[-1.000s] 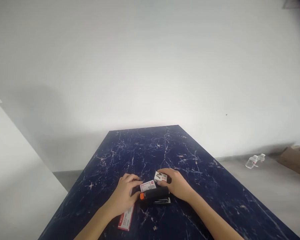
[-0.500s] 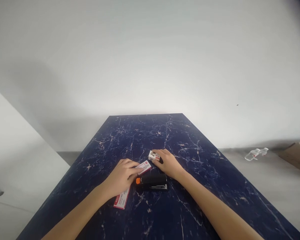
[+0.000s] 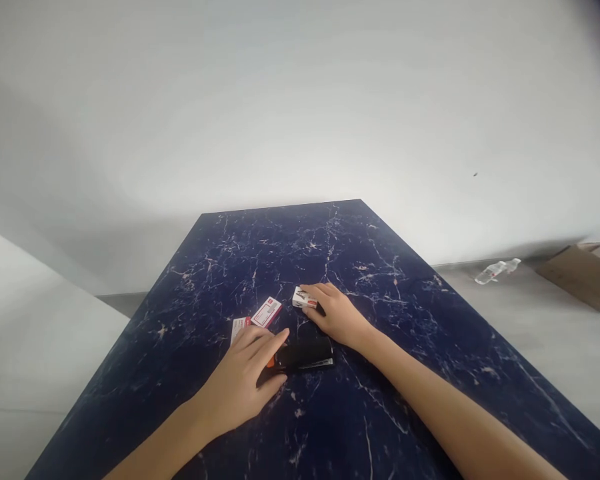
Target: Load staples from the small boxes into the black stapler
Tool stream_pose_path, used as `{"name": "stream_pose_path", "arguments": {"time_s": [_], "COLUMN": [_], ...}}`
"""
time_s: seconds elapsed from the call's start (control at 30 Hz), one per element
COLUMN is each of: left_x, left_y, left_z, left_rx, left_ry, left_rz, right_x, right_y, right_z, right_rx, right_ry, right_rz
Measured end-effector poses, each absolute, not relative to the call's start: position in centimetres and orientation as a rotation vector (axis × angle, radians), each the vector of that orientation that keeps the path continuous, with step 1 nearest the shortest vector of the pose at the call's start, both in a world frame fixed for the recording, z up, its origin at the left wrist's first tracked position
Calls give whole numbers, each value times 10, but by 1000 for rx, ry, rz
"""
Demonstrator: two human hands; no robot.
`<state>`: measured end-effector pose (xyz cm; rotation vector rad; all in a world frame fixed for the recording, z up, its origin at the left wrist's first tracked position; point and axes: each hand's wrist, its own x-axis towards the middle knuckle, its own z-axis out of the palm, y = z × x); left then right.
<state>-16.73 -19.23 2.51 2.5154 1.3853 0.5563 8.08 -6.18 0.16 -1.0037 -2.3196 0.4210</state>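
1. Left hand [image 3: 243, 377]: bare, palm down, fingers spread and released, thumb well apart from forefinger; set about the orange end of the stapler. Whether any finger touches it cannot be told.
2. Right hand [image 3: 337, 315]: bare, fingers and thumb grasping the small white box by its right part.
3. Stapler [image 3: 305, 353]: black, orange at left end; lying crosswise on the surface between the left hand and the right forearm, the left end partly hidden by fingers.
4. Small white box [image 3: 300, 299]: dark printed picture on top; beyond the stapler, on the surface.
5. Flat box [image 3: 267, 312]: white with red edging; lying aslant left of the small white box, apart from it.
6. Second box [image 3: 238, 327]: red and white, just left of the flat box, partly covered by left fingers.
7. Surface [image 3: 285, 250]: dark blue, white-veined, marble-patterned, far edge near a pale wall [image 3: 280, 100].
8. Clear bottles [image 3: 491, 273]: lying on the floor [image 3: 510, 313] at right, beside a cardboard box [image 3: 583, 275].
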Motion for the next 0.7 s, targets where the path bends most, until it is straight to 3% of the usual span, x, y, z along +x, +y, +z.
{"name": "stream_pose_path", "arguments": {"time_s": [0.17, 0.33, 0.7], "left_x": [-178, -189, -179], "left_y": [-180, -172, -185], "left_z": [22, 23, 28], "left_rx": [2464, 2233, 2307], "left_ry": [1561, 1766, 1541], "left_rz": [733, 678, 643], "right_x": [82, 83, 83], "right_y": [-65, -66, -67], "right_z": [2, 4, 3], "right_rx": [-1077, -1107, -1081], "right_ry": [-2259, -2240, -2258], "right_rz": [446, 445, 425]}}
